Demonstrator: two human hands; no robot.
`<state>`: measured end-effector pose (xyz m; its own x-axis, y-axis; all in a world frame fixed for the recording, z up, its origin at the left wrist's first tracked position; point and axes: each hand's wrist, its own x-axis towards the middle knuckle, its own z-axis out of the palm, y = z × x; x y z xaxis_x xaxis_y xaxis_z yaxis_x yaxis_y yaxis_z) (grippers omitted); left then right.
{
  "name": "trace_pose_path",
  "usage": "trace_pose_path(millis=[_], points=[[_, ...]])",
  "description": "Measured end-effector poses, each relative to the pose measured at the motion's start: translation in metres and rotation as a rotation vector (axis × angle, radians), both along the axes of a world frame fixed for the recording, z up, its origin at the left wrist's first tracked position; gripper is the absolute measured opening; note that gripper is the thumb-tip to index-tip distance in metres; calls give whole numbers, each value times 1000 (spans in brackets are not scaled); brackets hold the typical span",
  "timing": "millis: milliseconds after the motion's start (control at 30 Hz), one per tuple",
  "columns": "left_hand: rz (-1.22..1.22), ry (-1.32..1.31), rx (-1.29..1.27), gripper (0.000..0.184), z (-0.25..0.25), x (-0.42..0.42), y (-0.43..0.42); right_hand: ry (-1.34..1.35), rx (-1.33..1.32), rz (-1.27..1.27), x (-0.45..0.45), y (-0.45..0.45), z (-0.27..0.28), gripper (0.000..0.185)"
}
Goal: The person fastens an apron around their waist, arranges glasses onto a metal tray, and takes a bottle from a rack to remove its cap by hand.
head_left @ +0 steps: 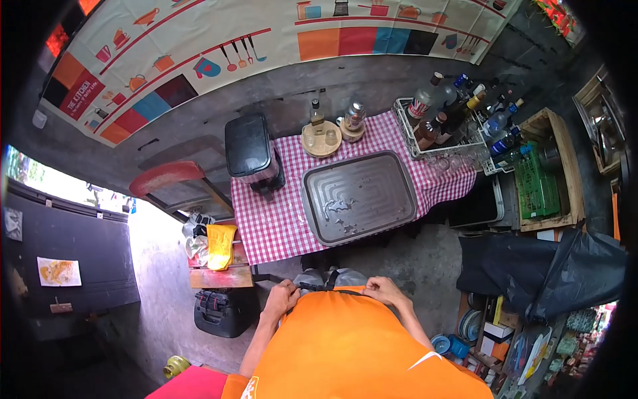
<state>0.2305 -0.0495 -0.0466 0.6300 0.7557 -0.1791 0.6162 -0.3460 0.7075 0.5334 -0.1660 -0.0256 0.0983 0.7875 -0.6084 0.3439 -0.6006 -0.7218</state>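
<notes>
At my waist, my left hand (284,296) is closed around the end of a black strap (312,286). My right hand (385,292) is on the other side of the waist, its fingers pinched at the hem of the orange shirt (359,339); whether the strap is also between them is hidden. Ahead of both hands, a grey-brown tray (362,199) lies on the checkered tablecloth (272,229), with water spilled on its surface. Neither hand touches the tray or the table.
A black bin (249,146) stands at the table's back left, near a round wooden board (330,147) with a bottle and glasses. Bottles fill a crate (409,130) at the back right. A red chair (167,176) and black bag (224,312) are leftward; a shelf (482,332) is rightward.
</notes>
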Motion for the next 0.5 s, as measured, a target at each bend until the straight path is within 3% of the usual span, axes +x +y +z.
trace_pose_path(millis=[100,267,500], points=[[22,-68,-67,19,-3,-7,-1,-73,96,126,-15,20,-4,36],[-62,-23,-211,19,-15,-16,7,89,145,178,-31,47,-21,36],[-56,-135,-233,16,-9,-9,12,-42,170,360,-14,47,-34,19]])
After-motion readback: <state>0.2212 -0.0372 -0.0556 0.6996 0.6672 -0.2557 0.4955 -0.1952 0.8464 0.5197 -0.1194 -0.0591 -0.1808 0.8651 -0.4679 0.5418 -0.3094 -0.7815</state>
